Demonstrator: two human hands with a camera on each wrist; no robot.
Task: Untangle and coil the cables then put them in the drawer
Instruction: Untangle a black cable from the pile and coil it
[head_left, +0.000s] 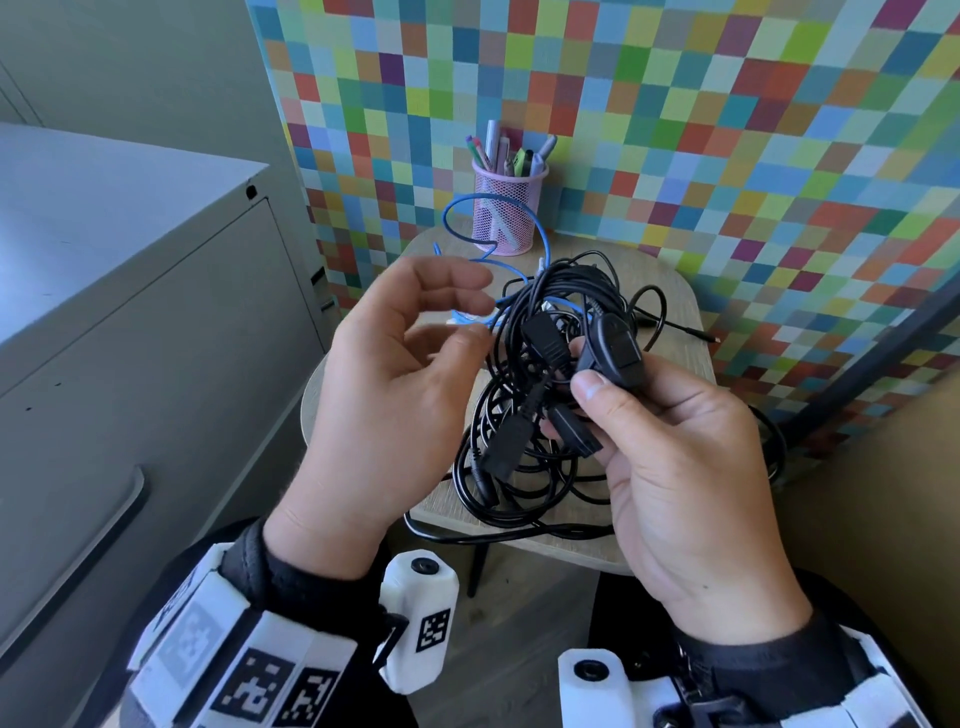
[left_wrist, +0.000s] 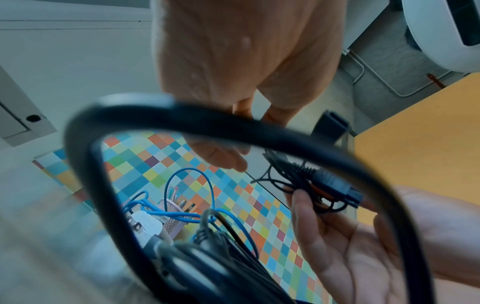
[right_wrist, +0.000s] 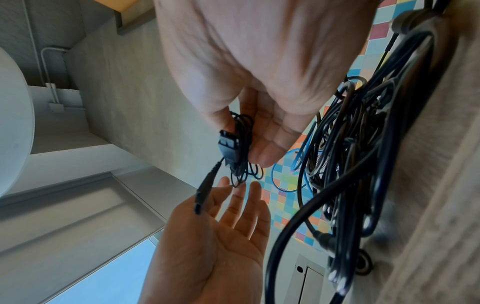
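Note:
A tangle of black cables (head_left: 519, 483) lies on a small wooden table (head_left: 691, 312), with a blue cable (head_left: 457, 208) looping behind it. My right hand (head_left: 597, 410) is raised over the pile and grips a small bunch of thin black cable with a black plug (head_left: 615, 348); in the right wrist view its connector (right_wrist: 228, 142) shows between thumb and fingers. Another black connector (head_left: 506, 447) dangles below. My left hand (head_left: 467, 312) hovers open beside the bunch, palm turned up (right_wrist: 221, 226), holding nothing. A thick black loop (left_wrist: 207, 123) crosses the left wrist view.
A grey cabinet (head_left: 156, 364) with a drawer handle (head_left: 104, 545) stands shut at the left. A pink mesh pen pot (head_left: 506, 208) sits at the table's back. A chequered coloured panel (head_left: 727, 130) rises behind. A white charger (left_wrist: 145, 222) lies among the cables.

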